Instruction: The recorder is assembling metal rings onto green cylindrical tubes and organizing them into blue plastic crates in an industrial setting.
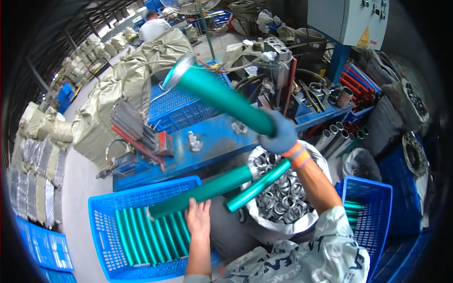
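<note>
My right hand (281, 135), in a blue glove with an orange cuff, is closed round the lower end of a green metal tube (226, 101). That tube slants up to the left and has a flared silver end. My bare left hand (198, 218) has its fingers stretched out against the near edge of a second green tube (203, 191). This one spans from above the left blue basket (96, 221) toward a white sack (309, 226); a silver piece shows at its right end. Another green tube (259, 185) lies across the metal rings (285, 200) in the sack.
Green tubes (151, 236) lie in a row in the left basket. A blue metal bench (207, 151) with clamp-like fixtures stands ahead. Another blue basket (377, 207) is at my right. A control box (351, 21) hangs at upper right. A person (153, 27) sits far back.
</note>
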Motion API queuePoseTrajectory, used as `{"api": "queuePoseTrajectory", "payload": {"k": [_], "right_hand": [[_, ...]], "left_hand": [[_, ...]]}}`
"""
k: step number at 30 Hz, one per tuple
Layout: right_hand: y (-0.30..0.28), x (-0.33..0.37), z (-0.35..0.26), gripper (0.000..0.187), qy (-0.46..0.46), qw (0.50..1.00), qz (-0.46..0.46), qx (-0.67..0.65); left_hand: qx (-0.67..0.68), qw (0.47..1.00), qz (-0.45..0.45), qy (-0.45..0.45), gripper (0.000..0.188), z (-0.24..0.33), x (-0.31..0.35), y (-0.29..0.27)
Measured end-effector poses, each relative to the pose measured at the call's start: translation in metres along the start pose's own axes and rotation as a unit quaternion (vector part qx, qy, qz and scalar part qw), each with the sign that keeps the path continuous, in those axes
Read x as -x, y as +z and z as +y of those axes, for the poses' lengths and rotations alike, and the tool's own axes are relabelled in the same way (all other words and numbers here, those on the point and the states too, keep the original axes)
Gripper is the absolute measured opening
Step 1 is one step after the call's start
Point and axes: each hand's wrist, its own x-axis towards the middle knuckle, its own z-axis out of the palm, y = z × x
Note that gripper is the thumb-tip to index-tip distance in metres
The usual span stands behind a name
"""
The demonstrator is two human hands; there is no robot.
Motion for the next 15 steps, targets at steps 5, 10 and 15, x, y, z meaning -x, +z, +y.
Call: {"api": "queuePoseTrajectory", "payload": {"k": [5,10,15], "right_hand": [[-0.108,0.121,0.006,0.056,0.119,0.949,0.207,-0.206],[-0.156,0.248,-0.015,0.098,0.223,0.925,0.263,-0.162],[-0.202,0.344,-0.033,0.116,0.264,0.9,0.29,-0.191]], "left_hand": [[0.005,0.996,-0.075,-0.039,0.055,-0.06,-0.106,0.1],[-0.004,0.998,-0.055,-0.018,0.059,-0.092,-0.254,0.157],[0.014,0.999,0.006,-0.052,0.064,-0.133,-0.324,0.139]]}}
